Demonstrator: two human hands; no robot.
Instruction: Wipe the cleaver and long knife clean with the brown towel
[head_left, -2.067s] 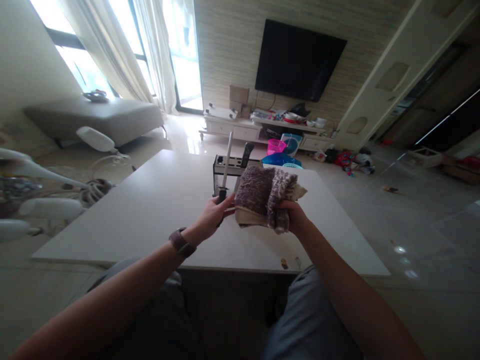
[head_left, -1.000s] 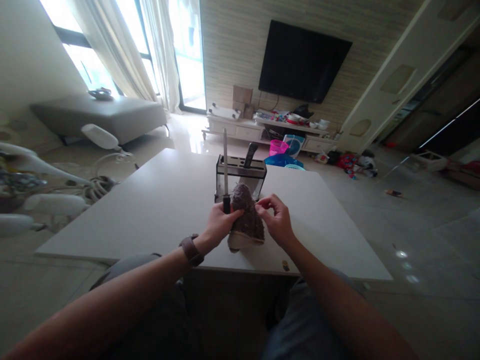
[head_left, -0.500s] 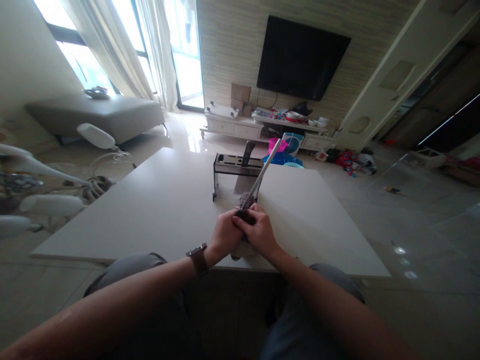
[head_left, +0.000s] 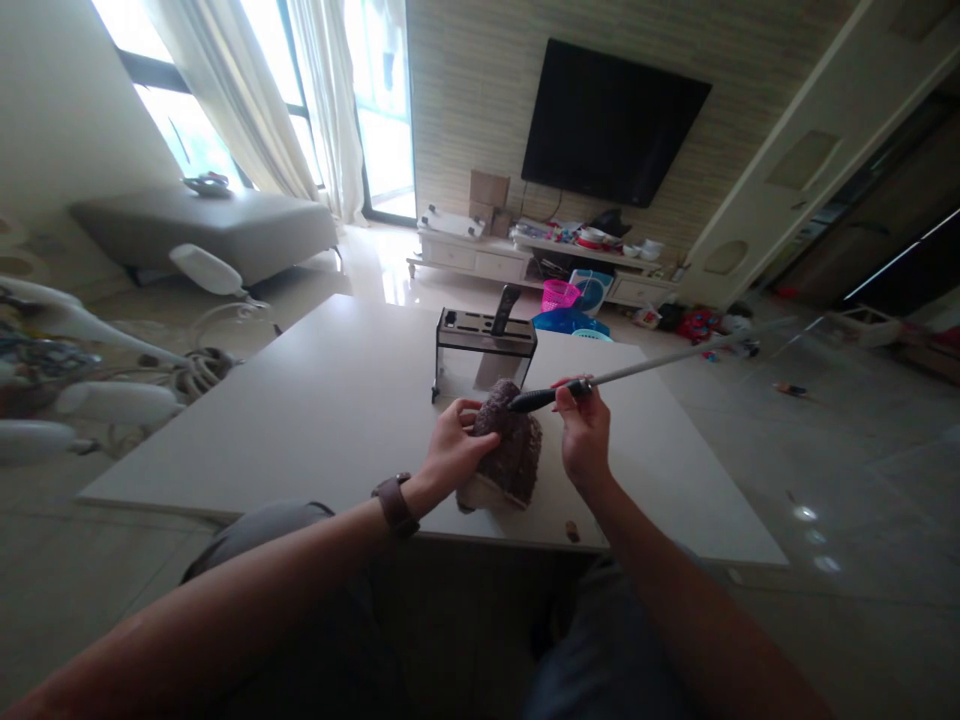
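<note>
My left hand [head_left: 459, 442] grips the left side of a brown, rough-textured bundle [head_left: 517, 450] with a paler underside, its thumb lying across the top. I cannot tell what kind of thing the bundle is. In my right hand [head_left: 585, 435] is a sharpening steel [head_left: 652, 366], held where its black handle meets the rod. The handle's end points left against or just over the bundle, and the long grey rod stretches out to the right. Just beyond the bundle stands a knife block [head_left: 484, 330] with clear sides, and a black-handled knife [head_left: 505, 310] upright in it.
A white table [head_left: 360, 400] lies under my hands. Near its front edge sits a small brown piece [head_left: 572, 531]. Past the far edge are a pink basket [head_left: 559, 295] and blue tubs [head_left: 570, 321]. White chair-like shapes [head_left: 206, 268] stand at the left.
My hands were together around the handle, with the rod pointing up and away. Now they are apart: the right has swung the steel to point right, the left rests on the bundle.
</note>
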